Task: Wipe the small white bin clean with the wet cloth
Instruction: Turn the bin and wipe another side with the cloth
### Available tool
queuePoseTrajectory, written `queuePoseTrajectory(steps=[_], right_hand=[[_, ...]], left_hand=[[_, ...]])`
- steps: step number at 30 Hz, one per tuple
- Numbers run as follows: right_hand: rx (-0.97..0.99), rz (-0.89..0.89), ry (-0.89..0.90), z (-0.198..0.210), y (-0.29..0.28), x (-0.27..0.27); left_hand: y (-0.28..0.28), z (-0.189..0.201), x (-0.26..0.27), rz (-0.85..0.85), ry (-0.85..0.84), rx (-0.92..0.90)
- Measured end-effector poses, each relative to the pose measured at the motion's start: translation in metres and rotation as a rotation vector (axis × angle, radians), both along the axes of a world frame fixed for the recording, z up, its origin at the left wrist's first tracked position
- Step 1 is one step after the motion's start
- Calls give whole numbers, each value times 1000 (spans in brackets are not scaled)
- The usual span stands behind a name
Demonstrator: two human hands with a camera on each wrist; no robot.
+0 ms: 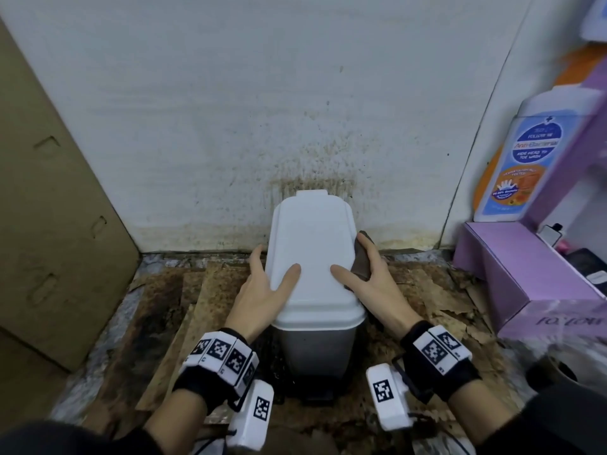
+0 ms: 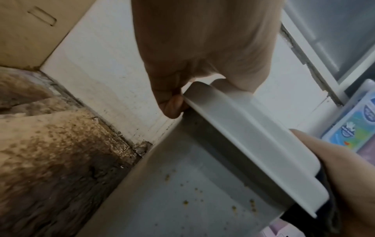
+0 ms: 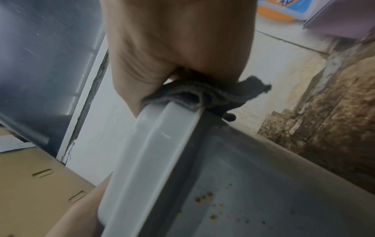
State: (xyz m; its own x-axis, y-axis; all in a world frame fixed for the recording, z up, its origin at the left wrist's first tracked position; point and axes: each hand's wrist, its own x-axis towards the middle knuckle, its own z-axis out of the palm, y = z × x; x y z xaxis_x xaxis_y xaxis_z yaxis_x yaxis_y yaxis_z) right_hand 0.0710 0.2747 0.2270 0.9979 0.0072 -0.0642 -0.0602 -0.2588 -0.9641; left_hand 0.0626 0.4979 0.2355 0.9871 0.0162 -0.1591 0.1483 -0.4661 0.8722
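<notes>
The small white bin (image 1: 312, 244) stands on the floor against the wall, lid closed, grey body below. My left hand (image 1: 266, 290) grips the lid's left edge, thumb on top; in the left wrist view its fingers (image 2: 172, 104) curl under the lid rim (image 2: 243, 128). My right hand (image 1: 371, 284) holds a dark cloth (image 1: 361, 261) against the lid's right edge, thumb on top. The right wrist view shows the cloth (image 3: 213, 94) bunched between my right hand (image 3: 178, 40) and the lid (image 3: 152, 144). Brown specks dot the bin's side (image 3: 263, 184).
A tall cardboard box (image 1: 49, 224) stands close on the left. A purple box (image 1: 525, 274) and a wash bottle (image 1: 525, 152) crowd the right. Stained cardboard sheets (image 1: 197, 290) cover the floor. The wall (image 1: 312, 152) behind the bin is splattered brown.
</notes>
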Motion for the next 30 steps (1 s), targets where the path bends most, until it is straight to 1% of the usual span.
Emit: queuePoseTrajectory(steps=[3,8,11,14,17,20,22,24,28,30], right_hand=[[20,-56,-8,1,5,-11],[47,-227,-9,-2,31,-45],[92,-278,-35,-8,50,-60],[105,-264,-56,-9,56,-62],[120,-258,-82,-6,60,-61],[147,-302,-115,-7,66,-56],[161,-326,-100,-8,66,-51],[169,-327,-80,-7,63,-43],[150,-297,-45,0,47,-19],[139,-280,-10,4,38,-3]], left_hand=[[3,3,0,-20,-13,-39],[20,15,11,-110,-51,-14],[26,19,18,-133,-59,-18],[29,15,19,-127,-53,-38],[33,9,18,-69,-52,-60],[33,6,16,14,-85,-86],[29,3,12,65,-95,-90],[24,0,6,118,-109,-66],[11,-5,-13,227,-125,39],[3,-6,-24,297,-120,32]])
